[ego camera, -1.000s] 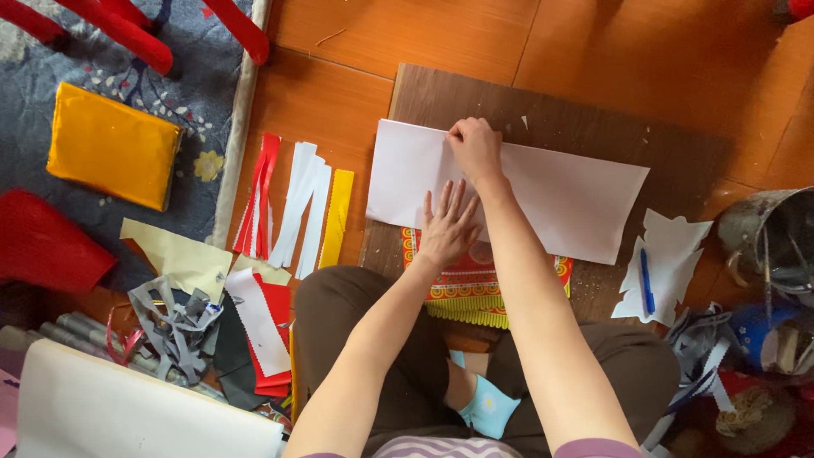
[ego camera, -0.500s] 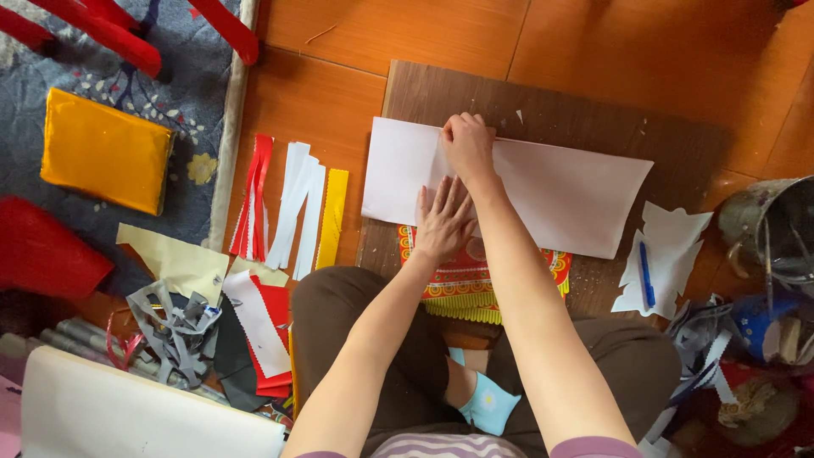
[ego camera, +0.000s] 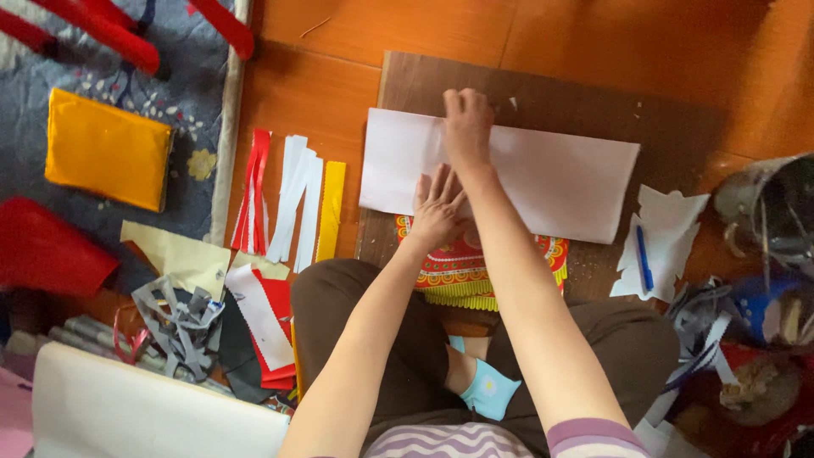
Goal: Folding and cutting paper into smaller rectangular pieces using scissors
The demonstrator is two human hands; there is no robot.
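A white folded paper sheet point(ego camera: 560, 178) lies across a brown board point(ego camera: 593, 102) on the floor. My left hand point(ego camera: 437, 208) rests flat, fingers spread, on the sheet's near edge. My right hand point(ego camera: 466, 127) presses down on the sheet's far edge with its fingers curled over it. A red and yellow patterned paper piece point(ego camera: 458, 271) with a fringe sticks out from under the sheet, close to my knees.
Red, white and yellow paper strips point(ego camera: 292, 203) lie left of the board. A blue pen point(ego camera: 644, 259) rests on white scraps point(ego camera: 666, 225) at the right. A yellow pad point(ego camera: 106, 148) and red items sit on the rug. Grey cutouts point(ego camera: 178, 326), a metal bucket point(ego camera: 776, 212).
My right hand has slid a little farther along the sheet's far edge. My left hand has stayed flat on the near edge.
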